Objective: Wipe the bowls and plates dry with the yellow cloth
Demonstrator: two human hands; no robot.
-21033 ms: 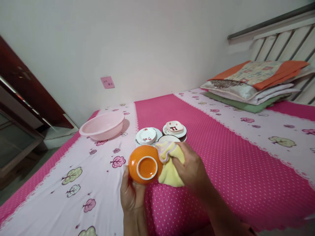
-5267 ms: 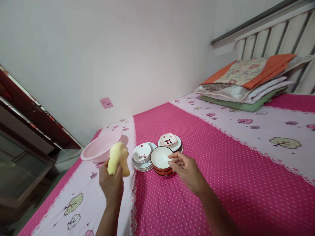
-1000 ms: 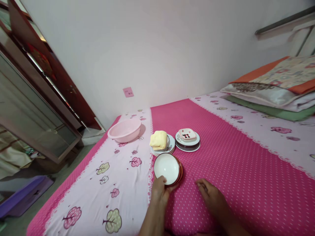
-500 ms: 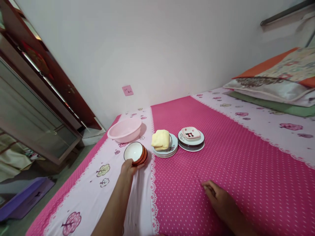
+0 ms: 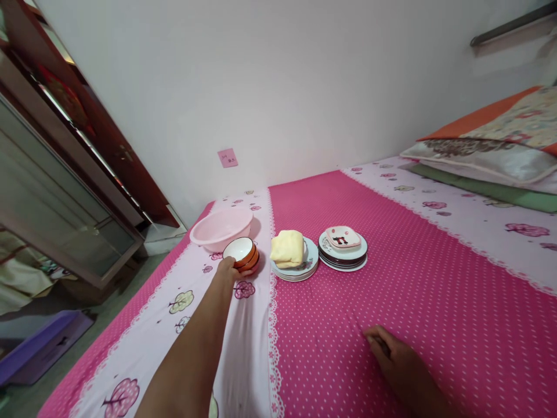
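Note:
My left hand [image 5: 232, 269] grips a small stack of bowls [image 5: 240, 251], white inside and orange-brown outside, tilted slightly and close in front of the pink basin [image 5: 221, 231]. To the right of the bowls, a folded yellow cloth [image 5: 288, 248] lies on a stack of white plates [image 5: 310, 264]. Beside that stands another pile of dark-rimmed plates [image 5: 343, 259] with a small square dish [image 5: 343, 237] on top. My right hand [image 5: 385, 346] rests low on the pink dotted sheet, its fingers curled together; whether anything is inside them is hidden.
The pink and white bed sheet [image 5: 322, 331] spreads under everything. Pillows [image 5: 491, 151] are piled at the right. A white wall with a pink switch plate [image 5: 227, 158] rises behind. On the floor at the left sits a purple bin [image 5: 43, 348].
My left hand has moved the stack of bowls forward, nearer the basin. The right hand stays in about the same place, and the view has shifted slightly.

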